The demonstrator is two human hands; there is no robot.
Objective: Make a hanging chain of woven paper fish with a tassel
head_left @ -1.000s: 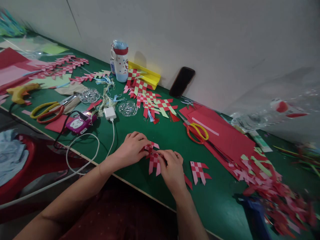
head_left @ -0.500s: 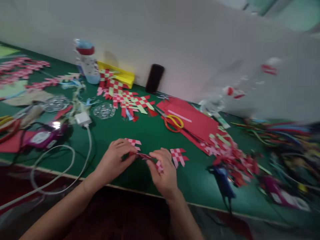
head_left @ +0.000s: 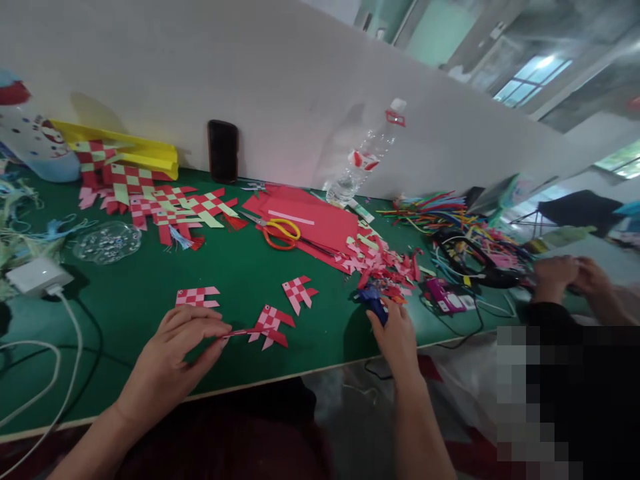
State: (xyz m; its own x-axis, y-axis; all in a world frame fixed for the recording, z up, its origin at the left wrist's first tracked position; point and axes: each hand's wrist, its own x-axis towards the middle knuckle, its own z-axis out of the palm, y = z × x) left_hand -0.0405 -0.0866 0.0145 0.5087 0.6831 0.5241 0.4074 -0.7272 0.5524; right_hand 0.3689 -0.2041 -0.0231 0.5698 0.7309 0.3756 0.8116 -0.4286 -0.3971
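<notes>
"Paper piece, red and pink, one. Where was it?"

"In the left hand, its near end pinched between thumb and fingers. It showed nearly edge-on, over the green table."

"Its far end?"

"Across the middle fish from this view; touching or apart, I could not tell."

"Right hand?"

"Fingers closed around a blue tool, just beside the scraps."

"Fish near the hands?"

"Three, checkered red and pink: the middle one; a left fish, just beyond the left hand's knuckles; a right fish, between the hands and farther back."

"Next outward?"

"Scissors, one pair, yellow and orange handles, on red sheets. Scraps, red, pink and pale green, heaped at the sheets' right end. Purple box, one, right of the tool."

"Leftward?"

"Bead dish, clear, one. Charger, white, cable attached. Fish pile, in front of a yellow tray. Flask, one, cut off by the edge of view."

"By the wall?"

"Phone, propped upright. Bottle, clear plastic."

"Far right?"

"Strands, many colours. Beyond, another person's hands, close together, contents too blurred to tell."
</notes>
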